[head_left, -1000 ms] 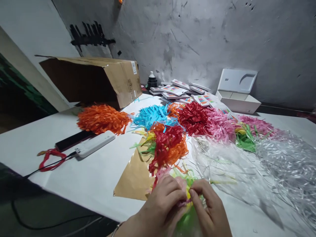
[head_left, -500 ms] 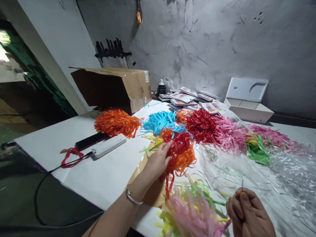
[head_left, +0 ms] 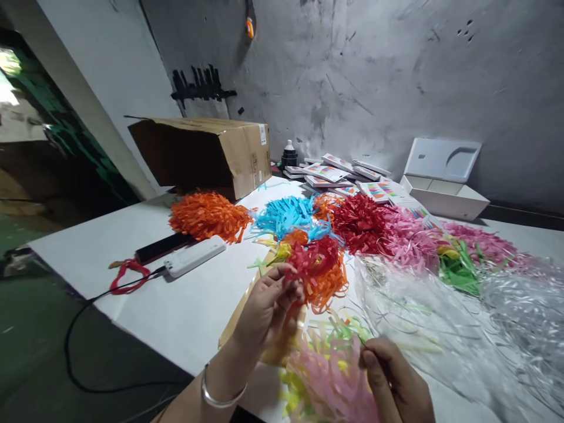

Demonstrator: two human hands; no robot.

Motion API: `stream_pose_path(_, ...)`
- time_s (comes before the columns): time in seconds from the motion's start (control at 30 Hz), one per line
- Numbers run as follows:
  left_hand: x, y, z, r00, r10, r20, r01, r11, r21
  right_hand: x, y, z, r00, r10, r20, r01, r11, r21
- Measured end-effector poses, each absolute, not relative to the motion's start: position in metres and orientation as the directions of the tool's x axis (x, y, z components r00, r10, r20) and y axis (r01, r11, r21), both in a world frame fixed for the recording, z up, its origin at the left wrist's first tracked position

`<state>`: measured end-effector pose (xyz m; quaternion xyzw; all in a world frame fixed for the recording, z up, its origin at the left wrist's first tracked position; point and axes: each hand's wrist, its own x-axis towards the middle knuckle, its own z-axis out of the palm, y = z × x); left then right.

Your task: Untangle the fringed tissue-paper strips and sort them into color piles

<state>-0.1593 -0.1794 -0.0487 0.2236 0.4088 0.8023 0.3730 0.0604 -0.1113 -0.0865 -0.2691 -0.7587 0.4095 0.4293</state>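
Observation:
My left hand point(head_left: 263, 305) is closed in a pinch on red tissue-paper strips point(head_left: 318, 254), raised over a pile of orange strips point(head_left: 328, 288). At the lower right, my right hand point(head_left: 394, 376) pinches a short, thin, dark wire-like piece point(head_left: 361, 339) between thumb and forefinger; most of it is hidden by the fingers. Beneath and left of the right hand lies a bunch of pink, yellow and green paper strips point(head_left: 328, 376). A brown cardboard piece point(head_left: 240, 311) lies partly under the left hand and the strips.
Paper bunches in orange point(head_left: 209, 216), blue point(head_left: 286, 216), dark red point(head_left: 361, 223) and pink point(head_left: 409, 241) line the white table. Behind them are a carton point(head_left: 242, 158), flat printed boxes point(head_left: 326, 172) and a white box point(head_left: 445, 197). Plastic bags point(head_left: 409, 317), a white power bank point(head_left: 196, 258) and its cable flank them.
My left hand has gone from resting among the red strips to pinching some and pulling them nearer. My right hand has moved left with the thin piece, toward the left hand.

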Motion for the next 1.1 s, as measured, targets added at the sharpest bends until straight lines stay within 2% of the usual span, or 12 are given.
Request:
stream_pose_path(0.07,-0.149,-0.181,-0.054,-0.523,0.846,0.102,-0.375,-0.336,0.864,0.055,-0.107,-0.077,-0.530,0.659,0.534,-0.005,0.627,-0.779)
stream_pose_path(0.13,-0.141,-0.185,-0.060,-0.372,0.909,0.191,-0.196,-0.277,0.940,0.049,-0.102,-0.070,-0.601,0.550,0.580,-0.030,0.709,-0.704)
stream_pose_path(0.23,-0.132,-0.196,-0.069,-0.158,0.940,0.303,0.152,-0.280,0.948,0.039,-0.096,-0.069,-0.758,0.395,0.519,-0.048,0.759,-0.649)
stream_pose_path(0.33,-0.130,-0.211,-0.077,-0.092,0.927,0.363,0.337,-0.314,0.888,0.030,-0.097,-0.080,-0.847,0.322,0.422,-0.052,0.741,-0.669)
stream_pose_path(0.4,-0.133,-0.220,-0.085,-0.096,0.914,0.393,0.361,-0.336,0.870,0.027,-0.100,-0.091,-0.852,0.332,0.404,-0.044,0.724,-0.688)
stream_pose_path(0.57,-0.136,-0.232,-0.104,-0.234,0.901,0.365,0.244,-0.309,0.919,0.030,-0.103,-0.104,-0.766,0.407,0.497,-0.100,0.688,-0.718)
stream_pose_path(0.63,-0.134,-0.232,-0.106,-0.262,0.887,0.380,0.260,-0.314,0.913,0.033,-0.103,-0.101,-0.752,0.424,0.505,-0.084,0.698,-0.711)
stream_pose_path(0.83,-0.128,-0.233,-0.100,-0.125,0.867,0.482,0.399,-0.401,0.825,0.027,-0.108,-0.103,-0.887,0.372,0.273,0.075,0.700,-0.711)
stream_pose_path(0.9,-0.128,-0.237,-0.101,-0.120,0.849,0.515,0.400,-0.433,0.807,0.025,-0.109,-0.104,-0.855,0.425,0.298,0.065,0.657,-0.751)
stream_pose_path(1.0,-0.128,-0.240,-0.105,-0.318,0.776,0.544,0.374,-0.425,0.824,0.030,-0.108,-0.100,-0.731,0.564,0.384,-0.025,0.541,-0.841)
stream_pose_path(1.1,-0.127,-0.239,-0.107,-0.571,0.693,0.440,0.293,-0.329,0.898,0.041,-0.106,-0.092,-0.633,0.685,0.361,-0.125,0.370,-0.921)
